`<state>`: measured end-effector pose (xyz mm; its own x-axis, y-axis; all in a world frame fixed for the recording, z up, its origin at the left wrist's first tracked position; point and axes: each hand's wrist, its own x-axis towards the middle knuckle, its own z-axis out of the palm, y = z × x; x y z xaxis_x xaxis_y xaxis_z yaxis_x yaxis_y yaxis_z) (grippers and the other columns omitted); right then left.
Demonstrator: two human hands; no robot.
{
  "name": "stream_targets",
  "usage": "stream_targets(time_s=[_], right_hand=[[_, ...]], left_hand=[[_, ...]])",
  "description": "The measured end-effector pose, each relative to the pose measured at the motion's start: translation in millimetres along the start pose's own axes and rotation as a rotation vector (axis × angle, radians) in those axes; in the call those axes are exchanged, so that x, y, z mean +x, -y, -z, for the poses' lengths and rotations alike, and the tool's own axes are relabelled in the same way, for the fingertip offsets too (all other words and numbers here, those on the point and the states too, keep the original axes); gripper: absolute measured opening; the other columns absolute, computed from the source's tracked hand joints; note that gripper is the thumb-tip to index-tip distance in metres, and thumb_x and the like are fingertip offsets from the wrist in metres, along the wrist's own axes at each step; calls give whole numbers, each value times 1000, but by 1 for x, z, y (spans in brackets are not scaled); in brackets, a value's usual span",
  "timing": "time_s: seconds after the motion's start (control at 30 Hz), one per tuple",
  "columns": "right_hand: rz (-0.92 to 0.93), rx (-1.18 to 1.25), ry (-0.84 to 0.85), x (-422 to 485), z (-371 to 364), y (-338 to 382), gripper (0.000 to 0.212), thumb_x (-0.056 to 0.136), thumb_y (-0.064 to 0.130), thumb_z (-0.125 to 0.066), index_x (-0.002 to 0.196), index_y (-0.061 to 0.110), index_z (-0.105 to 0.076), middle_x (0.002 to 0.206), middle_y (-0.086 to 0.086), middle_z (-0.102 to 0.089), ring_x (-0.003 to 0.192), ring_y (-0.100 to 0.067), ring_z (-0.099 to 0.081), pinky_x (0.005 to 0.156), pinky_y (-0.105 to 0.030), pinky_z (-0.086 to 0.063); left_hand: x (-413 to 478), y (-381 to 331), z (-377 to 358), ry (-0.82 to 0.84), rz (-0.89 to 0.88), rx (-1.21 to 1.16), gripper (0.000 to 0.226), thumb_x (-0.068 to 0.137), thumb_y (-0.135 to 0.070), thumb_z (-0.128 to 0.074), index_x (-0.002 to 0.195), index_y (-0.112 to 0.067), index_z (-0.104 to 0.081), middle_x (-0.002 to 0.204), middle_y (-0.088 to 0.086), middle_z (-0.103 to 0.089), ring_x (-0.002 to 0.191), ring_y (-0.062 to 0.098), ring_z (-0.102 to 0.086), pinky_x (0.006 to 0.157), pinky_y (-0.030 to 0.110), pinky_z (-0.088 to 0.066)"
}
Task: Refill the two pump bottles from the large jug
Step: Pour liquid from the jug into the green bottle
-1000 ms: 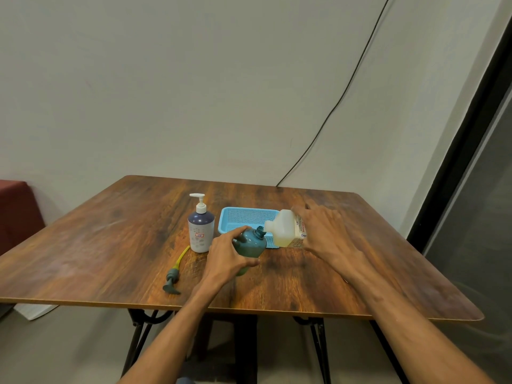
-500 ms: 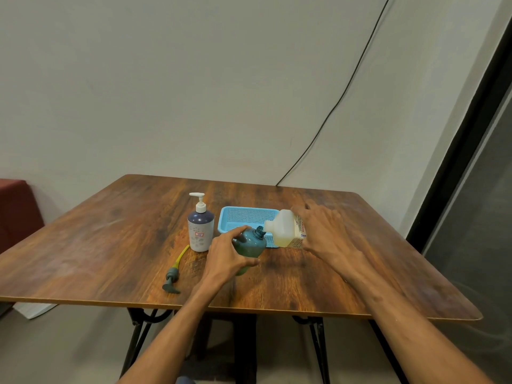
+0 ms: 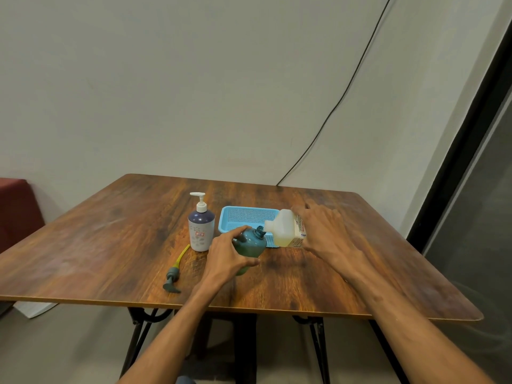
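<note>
Tipped jug [image 3: 285,231] of yellowish liquid, spout at uncapped teal bottle [image 3: 250,245]

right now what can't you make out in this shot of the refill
All in the head view:
- Label on the jug: the right hand covers most of it; only a few letters show.
- Lower body of the teal bottle: hidden behind the left hand.
- Any stream between jug spout and bottle neck: too small to tell.
- Tag on the purple pump bottle: too small to read.
- Near right corner of the blue basket: behind the jug.
</note>
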<state>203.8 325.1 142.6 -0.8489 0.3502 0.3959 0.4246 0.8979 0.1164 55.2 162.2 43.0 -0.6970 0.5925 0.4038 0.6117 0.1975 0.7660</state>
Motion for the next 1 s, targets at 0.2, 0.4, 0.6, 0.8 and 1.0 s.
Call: stream_targets(time_s=[0.2,0.4,0.6,0.8,1.0], right_hand=[[-3,-4,13,0,3,1,59,71,41,-80,124,28,-56,106,0,-53,96,-25,-60,74,-35,-40],[-1,9,15,-2,4,1,60,71,41,-80,125,29,-56,105,1,-53,96,-22,-59,77,-36,-46],[0,0,17,-2,7,3,62,71,40,-80,126,29,-55,107,0,-53,97,-23,-60,78,-38,-47],[0,-11,25,-3,8,4,61,72,38,-80,127,28,-55,110,0,-53,98,-23,-60,77,-37,-45],[-3,-15,19,-2,8,5,63,70,36,-81,127,29,-55,109,1,-53,97,-23,-60,78,-39,-49]], left_hand=[[-1,-2,1,-4,-9,4,81,59,-29,-92,131,-27,-57,107,-13,-56,98,6,-55,71,4,-41],[-1,-2,2,-1,-7,6,83,58,-29,-92,133,-27,-56,108,-13,-55,99,5,-54,73,4,-40],[-2,-4,2,3,-1,5,83,60,-28,-92,134,-25,-55,110,-13,-54,100,4,-52,70,4,-39],[-3,-4,1,1,3,13,83,59,-30,-92,134,-26,-55,108,-14,-53,96,1,-51,69,3,-39],[-2,-4,2,6,0,5,82,59,-29,-92,133,-26,-55,110,-14,-53,98,3,-52,72,5,-41]])
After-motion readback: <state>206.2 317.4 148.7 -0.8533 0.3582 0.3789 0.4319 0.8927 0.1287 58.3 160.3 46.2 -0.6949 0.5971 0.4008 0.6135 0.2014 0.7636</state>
